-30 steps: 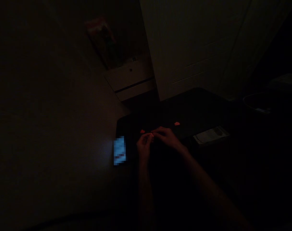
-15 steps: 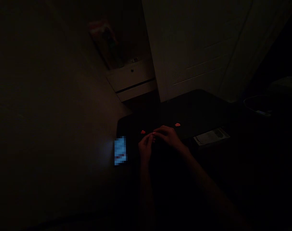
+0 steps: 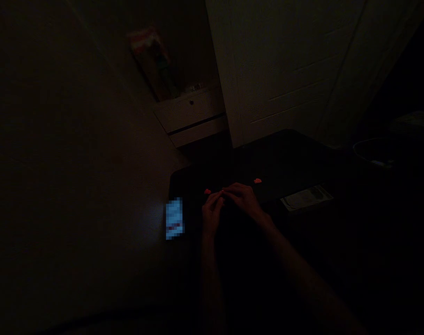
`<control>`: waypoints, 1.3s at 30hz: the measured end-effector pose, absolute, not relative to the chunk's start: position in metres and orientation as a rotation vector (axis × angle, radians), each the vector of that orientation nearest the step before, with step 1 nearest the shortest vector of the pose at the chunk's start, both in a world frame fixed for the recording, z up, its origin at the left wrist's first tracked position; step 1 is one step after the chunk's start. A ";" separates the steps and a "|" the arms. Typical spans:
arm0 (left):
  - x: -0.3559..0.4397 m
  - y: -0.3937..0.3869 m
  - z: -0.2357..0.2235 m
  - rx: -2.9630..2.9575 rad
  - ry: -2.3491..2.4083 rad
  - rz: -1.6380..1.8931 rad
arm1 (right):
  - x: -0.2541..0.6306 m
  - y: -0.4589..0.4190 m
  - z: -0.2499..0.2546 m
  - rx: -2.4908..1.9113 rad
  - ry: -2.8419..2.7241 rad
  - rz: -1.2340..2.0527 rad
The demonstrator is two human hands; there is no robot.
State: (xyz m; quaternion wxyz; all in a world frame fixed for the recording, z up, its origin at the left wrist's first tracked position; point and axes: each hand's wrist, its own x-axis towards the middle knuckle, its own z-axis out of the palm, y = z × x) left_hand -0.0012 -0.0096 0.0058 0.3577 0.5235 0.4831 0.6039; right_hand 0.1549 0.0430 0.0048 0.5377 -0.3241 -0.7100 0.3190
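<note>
In near darkness, my left hand point(image 3: 212, 208) and my right hand point(image 3: 244, 197) meet fingertip to fingertip over the dark table point(image 3: 281, 153). Both sets of fingers are pinched together. A tiny bright reddish spot shows between the tips, too small and dim to name. Just beyond my left hand lies a small reddish piece point(image 3: 207, 191). Another small orange-red piece point(image 3: 257, 180) rests on the table past my right hand. What either piece is, I cannot make out.
A lit screen point(image 3: 174, 218), blurred into blocks, glows left of my hands beside the wall point(image 3: 93, 186). A flat box or booklet point(image 3: 306, 197) sits by the table's near right edge. Behind stand a drawer unit point(image 3: 194, 116) and a pale panelled door point(image 3: 285, 70).
My left hand has turned and shifted slightly, and less of the reddish bit shows between the fingertips. My right hand and the pieces on the table stay nearly where they were.
</note>
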 end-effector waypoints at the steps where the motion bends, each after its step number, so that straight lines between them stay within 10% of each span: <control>1: -0.002 -0.010 0.006 1.352 1.239 1.540 | 0.155 0.043 0.005 -0.777 -1.682 0.768; 39: 0.014 0.050 -0.006 1.918 1.585 1.235 | 0.181 0.075 -0.023 -1.117 -1.773 0.547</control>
